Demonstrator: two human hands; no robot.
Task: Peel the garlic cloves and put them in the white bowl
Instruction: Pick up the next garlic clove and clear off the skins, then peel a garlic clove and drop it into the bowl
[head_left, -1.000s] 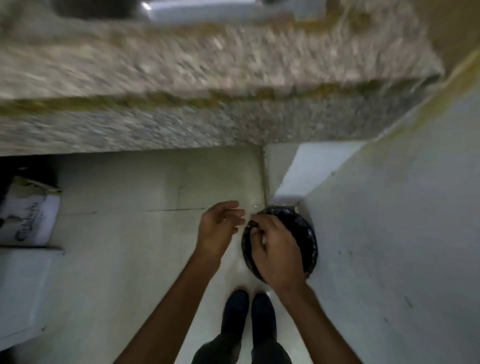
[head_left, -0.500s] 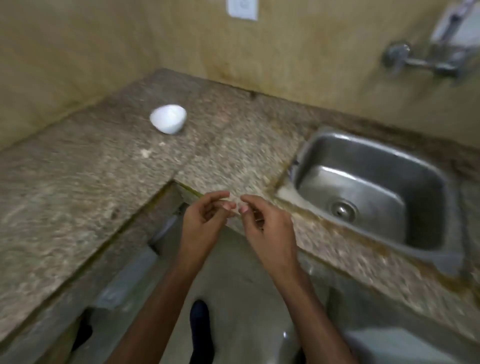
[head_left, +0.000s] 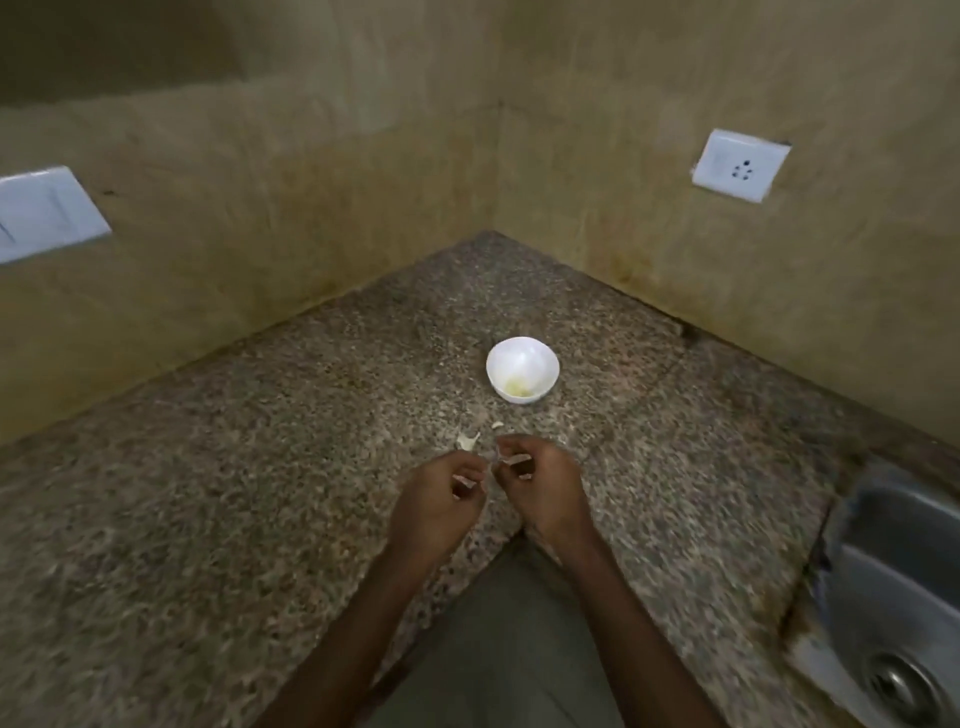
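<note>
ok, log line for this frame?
phase: peeling | left hand, right hand: pinching garlic clove (blurred) between them | white bowl: upright on counter, yellowish bits inside | scraps: on counter near hands

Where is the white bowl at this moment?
In the head view, the white bowl stands on the granite counter toward the wall corner, slightly right of centre, beyond the garlic scraps and the right hand.

no legible text, no labels, brands, numbers or signs anywhere
</note>
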